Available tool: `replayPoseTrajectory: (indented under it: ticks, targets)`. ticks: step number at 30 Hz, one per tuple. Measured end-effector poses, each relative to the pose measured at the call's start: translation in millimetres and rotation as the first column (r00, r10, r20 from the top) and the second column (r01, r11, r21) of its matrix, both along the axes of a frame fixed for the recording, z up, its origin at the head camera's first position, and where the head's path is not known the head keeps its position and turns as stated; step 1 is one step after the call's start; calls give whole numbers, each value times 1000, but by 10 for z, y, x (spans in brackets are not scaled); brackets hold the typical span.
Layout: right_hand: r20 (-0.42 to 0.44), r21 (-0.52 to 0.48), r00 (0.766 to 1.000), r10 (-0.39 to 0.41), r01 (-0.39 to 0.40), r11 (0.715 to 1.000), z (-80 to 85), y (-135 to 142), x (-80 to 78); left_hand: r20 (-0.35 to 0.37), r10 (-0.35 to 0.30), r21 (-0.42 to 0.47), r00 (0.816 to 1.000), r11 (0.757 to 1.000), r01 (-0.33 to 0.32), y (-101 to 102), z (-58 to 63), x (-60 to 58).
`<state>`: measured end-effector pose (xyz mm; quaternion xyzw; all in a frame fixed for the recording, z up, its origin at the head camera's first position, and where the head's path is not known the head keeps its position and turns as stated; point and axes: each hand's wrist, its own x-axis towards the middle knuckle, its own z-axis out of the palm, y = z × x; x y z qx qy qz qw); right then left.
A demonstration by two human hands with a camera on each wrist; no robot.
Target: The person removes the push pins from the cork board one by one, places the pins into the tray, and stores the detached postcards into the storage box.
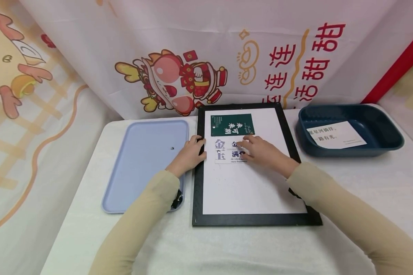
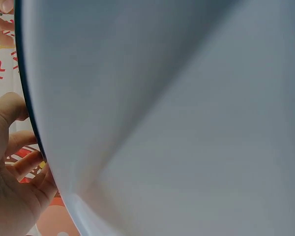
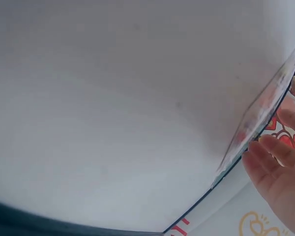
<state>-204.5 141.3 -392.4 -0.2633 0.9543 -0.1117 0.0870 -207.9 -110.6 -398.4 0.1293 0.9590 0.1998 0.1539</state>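
Observation:
A black-framed whiteboard (image 1: 251,191) lies on the table in the head view. At its top left is a dark green card (image 1: 232,130) with white lettering. Just below that lies a white card (image 1: 223,157) with large blue characters, a small shiny dot (image 1: 218,152) on its left part. My right hand (image 1: 263,152) reaches over the white card's right side, fingertips on its printed characters and covering part of them. Over the board's left frame strip rests my left hand (image 1: 191,154), its thumb and fingertips near the card's left edge. Both hands' fingers look loosely bent.
A light blue tray (image 1: 148,164) stands left of the board, with a small round piece (image 1: 172,148) on it. To the right is a dark teal bin (image 1: 351,152) holding a white printed card (image 1: 337,135). A printed cloth hangs behind the table.

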Motion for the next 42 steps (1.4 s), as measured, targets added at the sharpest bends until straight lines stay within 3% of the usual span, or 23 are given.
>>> replayPoseTrajectory:
  ticks: [8, 20, 32, 42]
  targets:
    - [-28, 38, 998, 58, -57, 998, -64, 12, 0, 2, 5, -5, 1000, 1000, -5, 2, 4, -3]
    - [44, 92, 993, 107, -111, 990, -58, 97, -3, 2, 11, -13, 1000, 1000, -11, 7, 10, -7]
    - [135, 109, 987, 88, -103, 989, -36, 124, 33, -49, 38, -93, 998, 995, -43, 75, 102, -46]
    - [171, 102, 983, 64, -82, 991, -63, 157, 20, -68, 86, -37, 994, 995, -89, 154, 179, -12]
